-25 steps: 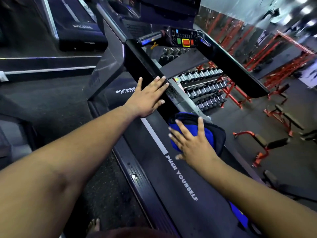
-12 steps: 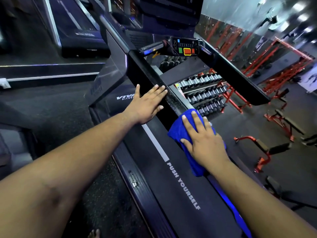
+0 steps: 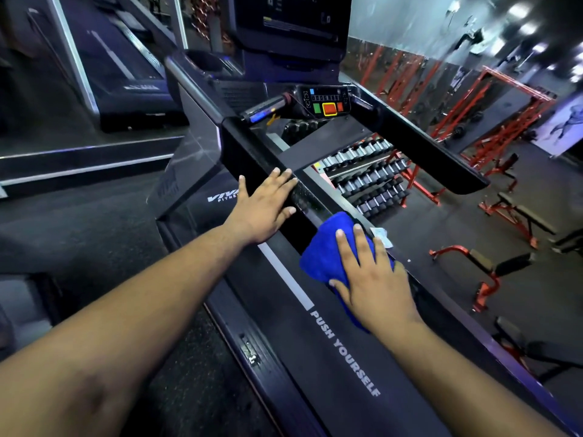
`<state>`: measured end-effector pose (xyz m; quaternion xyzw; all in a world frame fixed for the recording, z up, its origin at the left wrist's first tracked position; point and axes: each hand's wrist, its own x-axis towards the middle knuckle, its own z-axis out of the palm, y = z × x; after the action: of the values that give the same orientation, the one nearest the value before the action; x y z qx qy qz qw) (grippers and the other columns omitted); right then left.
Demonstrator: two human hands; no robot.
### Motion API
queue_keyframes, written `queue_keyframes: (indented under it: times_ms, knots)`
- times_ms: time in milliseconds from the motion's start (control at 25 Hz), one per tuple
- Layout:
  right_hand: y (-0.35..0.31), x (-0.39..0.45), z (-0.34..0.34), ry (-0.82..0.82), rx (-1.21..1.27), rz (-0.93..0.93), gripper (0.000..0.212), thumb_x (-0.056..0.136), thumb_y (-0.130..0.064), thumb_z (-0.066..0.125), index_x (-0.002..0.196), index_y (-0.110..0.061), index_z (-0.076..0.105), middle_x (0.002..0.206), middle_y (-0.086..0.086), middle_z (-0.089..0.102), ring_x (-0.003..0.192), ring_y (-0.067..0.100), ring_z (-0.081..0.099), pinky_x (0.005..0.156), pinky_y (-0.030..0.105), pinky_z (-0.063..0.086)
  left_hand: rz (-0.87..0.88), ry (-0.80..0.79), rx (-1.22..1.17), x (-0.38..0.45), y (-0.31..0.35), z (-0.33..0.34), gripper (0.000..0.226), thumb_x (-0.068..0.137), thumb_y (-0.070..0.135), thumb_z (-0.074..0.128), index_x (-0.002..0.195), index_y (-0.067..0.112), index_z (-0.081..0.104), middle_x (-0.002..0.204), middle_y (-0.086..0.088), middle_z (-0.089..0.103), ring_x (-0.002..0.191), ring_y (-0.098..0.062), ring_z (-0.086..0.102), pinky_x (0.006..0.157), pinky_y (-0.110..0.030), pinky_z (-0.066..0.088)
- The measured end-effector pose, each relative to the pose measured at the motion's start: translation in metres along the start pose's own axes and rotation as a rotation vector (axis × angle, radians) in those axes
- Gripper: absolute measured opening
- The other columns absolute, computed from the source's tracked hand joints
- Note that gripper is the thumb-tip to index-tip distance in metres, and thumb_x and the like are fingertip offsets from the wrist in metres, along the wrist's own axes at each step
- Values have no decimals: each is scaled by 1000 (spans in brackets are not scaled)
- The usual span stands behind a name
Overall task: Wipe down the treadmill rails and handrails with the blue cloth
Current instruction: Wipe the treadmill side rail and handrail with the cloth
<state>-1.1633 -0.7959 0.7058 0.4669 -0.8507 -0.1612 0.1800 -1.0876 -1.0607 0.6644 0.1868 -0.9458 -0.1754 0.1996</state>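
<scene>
A black treadmill fills the middle of the head view, its belt (image 3: pixel 315 357) printed "PUSH YOURSELF". My left hand (image 3: pixel 265 208) lies flat with fingers spread on the near black handrail (image 3: pixel 249 152). My right hand (image 3: pixel 369 279) presses flat on the blue cloth (image 3: pixel 328 247), which lies bunched against the right side rail (image 3: pixel 448 310) just below the near handrail's end. The far handrail (image 3: pixel 419 143) runs to the right. Part of the cloth is hidden under my palm.
The console (image 3: pixel 290 26) and a control panel with green and red buttons (image 3: pixel 328 107) stand ahead. A dumbbell rack (image 3: pixel 369 178) and red benches (image 3: pixel 498 272) show in the mirror to the right. Another treadmill (image 3: pixel 126 74) stands to the left.
My right hand has slid the blue cloth forward along the right side rail, toward the console. My left hand has stayed on the near handrail.
</scene>
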Motion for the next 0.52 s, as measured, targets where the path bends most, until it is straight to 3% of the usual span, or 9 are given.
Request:
queue_keyframes:
  times_ms: [80,200,280,320,400,520]
  knots:
    - [-8,34,-3,11,47,-19,75,97,-51,45,156,-19,12,160,13,27,122,40,52,77,47,55,3,0,-18,0,0,2,61,103,43,40,157,26,19,167,9,7,153,-9,-2,112,-73,-2]
    - [-37,116,-19,-43,229,-11,62,102,-42,38,156,-18,18,157,11,32,112,39,57,84,48,52,36,-9,-72,4,-8,-6,55,105,35,38,157,27,21,166,11,13,153,-8,5,112,-71,-6]
    - [-47,131,-29,-93,299,30,62,102,-46,35,156,-21,16,161,8,26,128,39,49,101,55,43,50,2,-58,3,-18,-15,55,105,30,37,157,26,20,165,11,16,152,-8,10,112,-71,-8]
    - [-47,124,-26,-91,251,17,69,101,-53,35,157,-23,10,164,6,17,140,38,36,109,62,31,49,4,-36,2,-25,-18,57,105,30,38,158,26,19,166,11,15,152,-8,10,113,-70,-8]
    - [-41,83,-16,-43,76,-75,84,94,-69,33,157,-28,-4,167,4,-2,151,37,13,110,71,15,34,-3,4,1,-41,-21,59,104,32,40,158,25,17,166,10,10,153,-8,6,113,-69,-9]
    - [-41,104,-13,-89,126,-116,84,96,-60,39,156,-30,-12,166,6,-9,149,40,14,109,63,33,7,-15,32,9,-60,-21,60,104,35,39,158,26,15,167,11,5,153,-7,3,113,-70,-9]
